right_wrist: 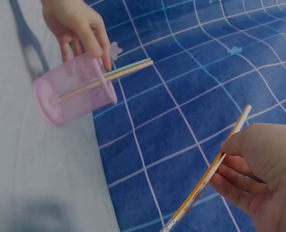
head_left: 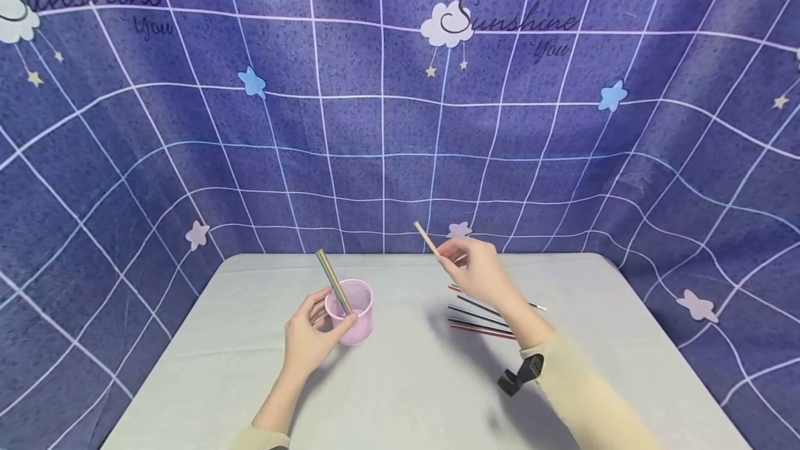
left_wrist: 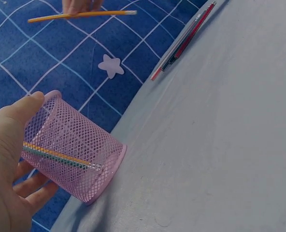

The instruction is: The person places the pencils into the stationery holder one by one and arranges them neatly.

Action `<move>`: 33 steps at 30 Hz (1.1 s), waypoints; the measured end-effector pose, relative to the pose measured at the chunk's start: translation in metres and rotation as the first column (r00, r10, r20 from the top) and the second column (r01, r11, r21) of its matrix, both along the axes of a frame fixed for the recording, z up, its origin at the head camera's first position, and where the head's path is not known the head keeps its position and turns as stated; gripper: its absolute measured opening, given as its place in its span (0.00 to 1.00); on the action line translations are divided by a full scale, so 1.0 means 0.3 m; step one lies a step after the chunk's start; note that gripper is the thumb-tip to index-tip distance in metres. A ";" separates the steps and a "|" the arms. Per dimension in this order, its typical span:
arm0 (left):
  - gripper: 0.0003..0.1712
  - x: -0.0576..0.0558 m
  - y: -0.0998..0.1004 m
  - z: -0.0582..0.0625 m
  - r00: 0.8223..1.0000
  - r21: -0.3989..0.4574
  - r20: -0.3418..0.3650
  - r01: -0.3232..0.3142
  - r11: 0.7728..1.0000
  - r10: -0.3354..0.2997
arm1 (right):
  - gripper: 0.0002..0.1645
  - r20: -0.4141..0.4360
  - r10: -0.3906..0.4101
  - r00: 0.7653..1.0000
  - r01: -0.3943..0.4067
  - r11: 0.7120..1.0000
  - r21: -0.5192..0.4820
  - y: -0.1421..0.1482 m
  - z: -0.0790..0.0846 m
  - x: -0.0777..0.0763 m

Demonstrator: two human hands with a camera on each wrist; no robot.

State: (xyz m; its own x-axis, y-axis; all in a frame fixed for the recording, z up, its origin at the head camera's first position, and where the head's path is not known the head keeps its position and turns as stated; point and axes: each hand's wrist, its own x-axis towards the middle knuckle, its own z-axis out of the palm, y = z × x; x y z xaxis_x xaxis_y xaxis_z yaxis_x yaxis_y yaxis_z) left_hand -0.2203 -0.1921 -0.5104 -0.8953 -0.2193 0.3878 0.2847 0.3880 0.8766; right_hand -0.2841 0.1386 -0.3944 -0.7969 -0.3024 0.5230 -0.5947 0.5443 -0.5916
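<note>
My left hand grips a pink mesh pencil cup by its side, thumb at the rim. In the left wrist view the cup's base meets the white tabletop. Pencils, one yellow-orange and one green, lean inside with their ends above the rim. To the right and higher, my right hand pinches a yellow-and-white pencil between thumb and fingers, raised off the table and apart from the cup. Several dark and red pencils lie side by side on the table below my right forearm, which partly covers them.
The table wears a pale cloth. A blue gridded curtain with stars and clouds hangs behind it and along both sides. A black wrist camera sits on the right wrist.
</note>
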 end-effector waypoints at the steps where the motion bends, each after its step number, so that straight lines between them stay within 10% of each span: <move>1: 0.41 0.000 0.000 0.000 1.000 0.001 -0.002 0.002 1.000 -0.002 | 0.02 0.001 0.001 1.000 -0.001 1.000 -0.011 -0.012 0.005 -0.004; 18: 0.41 -0.002 -0.002 -0.004 1.000 0.036 -0.005 0.021 0.999 -0.021 | 0.03 -0.025 0.045 0.999 -0.050 0.972 -0.229 -0.282 0.066 -0.023; 33: 0.41 -0.011 -0.003 -0.009 1.000 0.042 0.003 0.025 0.999 -0.025 | 0.04 0.032 0.123 0.992 -0.111 0.958 -0.264 -0.416 -0.012 -0.037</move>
